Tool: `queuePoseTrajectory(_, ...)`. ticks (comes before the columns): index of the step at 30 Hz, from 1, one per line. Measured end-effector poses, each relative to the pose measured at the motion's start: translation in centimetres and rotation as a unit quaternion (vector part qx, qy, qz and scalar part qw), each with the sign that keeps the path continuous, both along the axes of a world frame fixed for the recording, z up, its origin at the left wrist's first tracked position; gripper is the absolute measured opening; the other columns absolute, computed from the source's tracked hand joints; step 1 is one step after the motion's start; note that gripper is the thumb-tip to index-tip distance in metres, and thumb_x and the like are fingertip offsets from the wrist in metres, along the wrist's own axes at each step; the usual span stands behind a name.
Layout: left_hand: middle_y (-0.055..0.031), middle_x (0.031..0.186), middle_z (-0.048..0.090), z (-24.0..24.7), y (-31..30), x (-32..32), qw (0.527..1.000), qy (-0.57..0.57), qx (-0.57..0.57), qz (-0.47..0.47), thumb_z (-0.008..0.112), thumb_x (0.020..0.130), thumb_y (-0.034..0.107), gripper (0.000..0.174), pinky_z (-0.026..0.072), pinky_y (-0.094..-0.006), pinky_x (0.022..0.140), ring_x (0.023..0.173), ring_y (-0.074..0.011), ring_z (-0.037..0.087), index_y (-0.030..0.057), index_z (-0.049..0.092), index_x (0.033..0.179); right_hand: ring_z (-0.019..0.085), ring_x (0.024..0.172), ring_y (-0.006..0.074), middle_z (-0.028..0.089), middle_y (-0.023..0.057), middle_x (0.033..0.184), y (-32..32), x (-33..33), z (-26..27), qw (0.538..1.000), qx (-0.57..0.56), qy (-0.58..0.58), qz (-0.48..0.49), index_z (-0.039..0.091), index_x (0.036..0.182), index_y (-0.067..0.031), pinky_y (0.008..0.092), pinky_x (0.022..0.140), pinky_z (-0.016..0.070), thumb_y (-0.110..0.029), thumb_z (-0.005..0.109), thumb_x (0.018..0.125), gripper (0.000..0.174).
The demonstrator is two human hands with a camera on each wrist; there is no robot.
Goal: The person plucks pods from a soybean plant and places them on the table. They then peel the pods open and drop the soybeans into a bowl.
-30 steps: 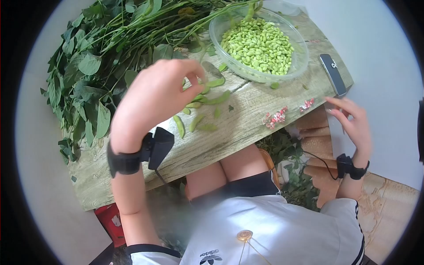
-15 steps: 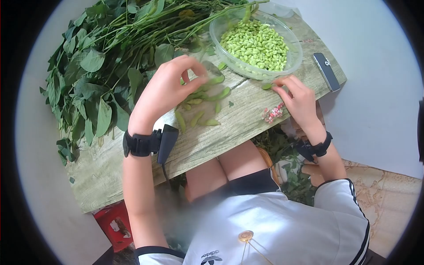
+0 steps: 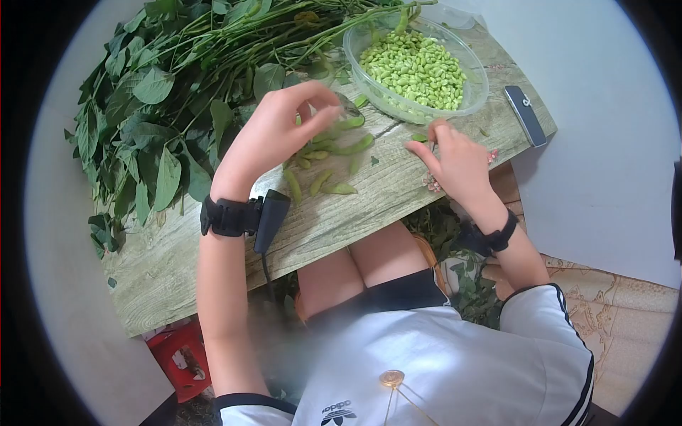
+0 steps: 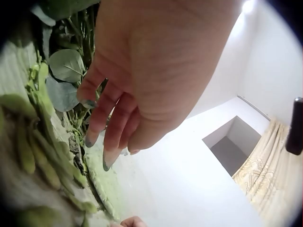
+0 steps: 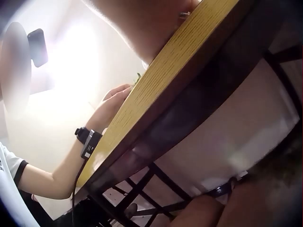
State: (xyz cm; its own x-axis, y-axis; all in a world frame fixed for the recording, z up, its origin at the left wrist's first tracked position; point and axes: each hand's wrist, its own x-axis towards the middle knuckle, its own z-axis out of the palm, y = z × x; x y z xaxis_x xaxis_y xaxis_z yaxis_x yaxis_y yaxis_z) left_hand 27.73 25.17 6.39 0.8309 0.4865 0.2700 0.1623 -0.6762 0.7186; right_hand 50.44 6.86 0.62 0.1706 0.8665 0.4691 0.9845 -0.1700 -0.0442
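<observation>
My left hand point(image 3: 284, 128) hovers bent at the wrist over loose green bean pods point(image 3: 353, 145) on the table, with fingers loosely curved. In the left wrist view, the left hand's fingers point(image 4: 111, 137) hang apart with nothing between them. My right hand point(image 3: 455, 160) is low over the table, just in front of the clear plastic bowl point(image 3: 348, 53) of shelled green beans point(image 3: 419, 71). Its thumb and forefinger are spread around a single pod point(image 3: 419, 137); I cannot tell whether they grip it. A table edge hides the right hand's fingertips in the right wrist view.
A large heap of leafy bean stalks point(image 3: 153, 89) covers the table's left and back. At the right edge lies a dark phone point(image 3: 526, 116). Pink-and-white bits point(image 3: 430, 183) lie near the front edge, partly behind the right hand. A red crate point(image 3: 181, 358) stands below.
My right hand came in from beyond the table's right edge to the single pod by the bowl, and the pod has shifted slightly left. The left hand moved slightly right, still over the pods.
</observation>
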Motion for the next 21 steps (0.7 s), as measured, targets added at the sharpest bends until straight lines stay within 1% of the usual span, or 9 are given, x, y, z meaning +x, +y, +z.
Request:
queuePoseTrajectory(1, -0.0011, 0.08, 0.066, -0.2, 0.2, 0.0, 1.0, -0.011, -0.02, 0.006, 0.064, 0.094, 0.017, 0.017, 0.0418, -0.0228, 0.056, 0.066, -0.005, 0.053, 0.0035, 0.067, 0.104, 0.065, 0.061, 0.0242, 0.065, 0.0091, 0.082, 0.3, -0.2, -0.2, 0.998, -0.036, -0.046, -0.011, 0.058, 0.103, -0.0045, 0.0354, 0.051, 0.0504, -0.036, 0.059, 0.094, 0.032)
queuePoseTrajectory(4, -0.0014, 0.08, 0.066, -0.2, 0.3, -0.1, 0.999, 0.016, -0.026, 0.011, 0.063, 0.094, 0.017, 0.02, 0.0448, -0.0223, 0.062, 0.069, -0.0056, 0.056, 0.0018, 0.065, 0.107, 0.067, 0.063, 0.025, 0.066, 0.0118, 0.079, 0.9, -0.2, -0.4, 0.996, -0.054, -0.075, 0.015, 0.059, 0.101, -0.0035, 0.0361, 0.051, 0.0519, -0.031, 0.057, 0.095, 0.029)
queuePoseTrajectory(7, -0.0015, 0.081, 0.066, -0.4, 0.4, 0.0, 0.999, 0.027, -0.035, 0.011, 0.062, 0.095, 0.017, 0.02, 0.0459, -0.0227, 0.065, 0.071, -0.0066, 0.058, 0.0013, 0.064, 0.108, 0.067, 0.059, 0.0246, 0.066, 0.0104, 0.072, 1.0, 0.0, 0.3, 0.994, -0.075, -0.075, 0.031, 0.06, 0.101, -0.0042, 0.0359, 0.05, 0.0515, -0.028, 0.055, 0.096, 0.025)
queuePoseTrajectory(13, -0.0025, 0.084, 0.066, -0.8, 0.6, 0.0, 0.997, 0.027, -0.069, 0.013, 0.061, 0.095, 0.017, 0.021, 0.0465, -0.0233, 0.066, 0.074, -0.0074, 0.06, 0.0004, 0.064, 0.107, 0.066, 0.056, 0.0247, 0.062, 0.0073, 0.059, 1.4, -0.7, 0.6, 0.993, -0.076, -0.094, 0.011, 0.061, 0.094, -0.0052, 0.0364, 0.049, 0.0507, -0.027, 0.055, 0.096, 0.023)
queuePoseTrajectory(17, -0.0006, 0.083, 0.065, -1.2, 0.8, -0.2, 0.994, -0.006, -0.106, 0.004, 0.059, 0.097, 0.02, 0.021, 0.0449, -0.0218, 0.064, 0.073, -0.006, 0.059, 0.0015, 0.065, 0.107, 0.066, 0.055, 0.0251, 0.062, 0.009, 0.058, 1.4, -0.1, 0.2, 0.997, -0.029, -0.069, 0.037, 0.061, 0.089, -0.0059, 0.0371, 0.047, 0.0495, -0.026, 0.054, 0.096, 0.022)
queuePoseTrajectory(18, -0.0006, 0.083, 0.065, -0.8, 0.6, -0.2, 0.994, -0.007, -0.107, 0.007, 0.059, 0.097, 0.02, 0.021, 0.0449, -0.0218, 0.064, 0.073, -0.006, 0.059, 0.0015, 0.065, 0.107, 0.063, 0.051, 0.0216, 0.06, 0.0075, 0.057, 1.3, -0.2, 0.6, 0.998, -0.019, 0.016, 0.061, 0.06, 0.087, -0.0055, 0.0344, 0.045, 0.0475, -0.027, 0.052, 0.098, 0.025)
queuePoseTrajectory(19, 0.0002, 0.081, 0.064, -0.1, 0.0, -0.4, 0.984, -0.026, -0.176, -0.012, 0.057, 0.099, 0.024, 0.024, 0.0435, -0.0205, 0.061, 0.069, -0.0049, 0.057, 0.0026, 0.065, 0.104, 0.06, 0.046, 0.0182, 0.058, 0.006, 0.056, 1.1, -0.4, 1.2, 0.991, -0.016, 0.104, 0.087, 0.059, 0.085, -0.0051, 0.0317, 0.043, 0.0455, -0.027, 0.051, 0.1, 0.028)
queuePoseTrajectory(20, 0.001, 0.08, 0.063, 0.3, -0.3, -0.4, 0.969, -0.05, -0.24, -0.031, 0.054, 0.101, 0.028, 0.027, 0.0422, -0.0191, 0.057, 0.065, -0.0038, 0.056, 0.0037, 0.065, 0.102, 0.06, 0.046, 0.0182, 0.058, 0.006, 0.056, 1.1, -0.7, 1.6, 0.99, -0.017, 0.102, 0.094, 0.059, 0.085, -0.0051, 0.0317, 0.043, 0.0455, -0.027, 0.051, 0.1, 0.028)
queuePoseTrajectory(21, 0.001, 0.08, 0.063, 0.2, -0.5, -0.6, 0.969, -0.051, -0.241, -0.023, 0.054, 0.101, 0.028, 0.027, 0.0422, -0.0191, 0.057, 0.065, -0.0038, 0.056, 0.0037, 0.065, 0.102, 0.054, 0.044, 0.0137, 0.054, 0.003, 0.056, 1.0, -1.8, 2.8, 0.911, -0.066, 0.393, 0.108, 0.058, 0.086, -0.0047, 0.0283, 0.041, 0.0423, -0.029, 0.048, 0.102, 0.03)
